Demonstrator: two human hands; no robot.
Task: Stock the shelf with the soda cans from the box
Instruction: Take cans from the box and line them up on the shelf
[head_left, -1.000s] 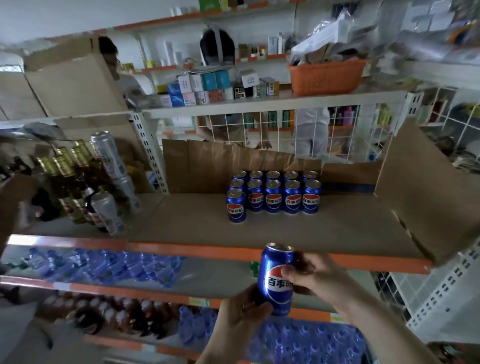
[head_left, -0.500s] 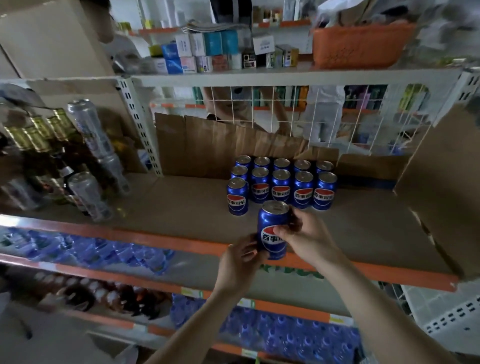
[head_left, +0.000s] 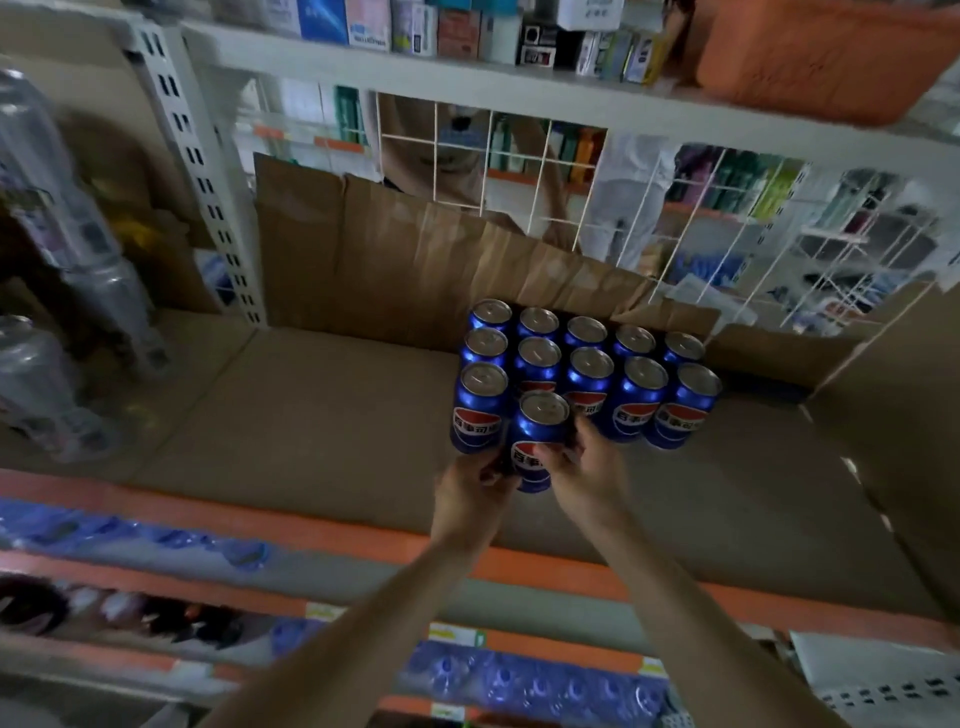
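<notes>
A blue soda can (head_left: 537, 434) stands upright on the cardboard-lined shelf (head_left: 322, 415), held between both hands. My left hand (head_left: 470, 491) grips its lower left side and my right hand (head_left: 584, 470) curls round its right side. It sits right in front of a block of several matching blue cans (head_left: 587, 364), next to the front-left can (head_left: 480, 408). The box the cans come from is out of view.
Cardboard sheets (head_left: 395, 260) line the shelf's back and right side. Wrapped cans and bottles (head_left: 57, 270) fill the left bay beyond the perforated upright (head_left: 202, 171). An orange basket (head_left: 826, 57) sits on the shelf above. Blue bottle tops (head_left: 524, 680) crowd the lower shelves.
Both hands carried the can up from below the shelf edge and forward onto the shelf, up against the block of cans. The camera moved closer.
</notes>
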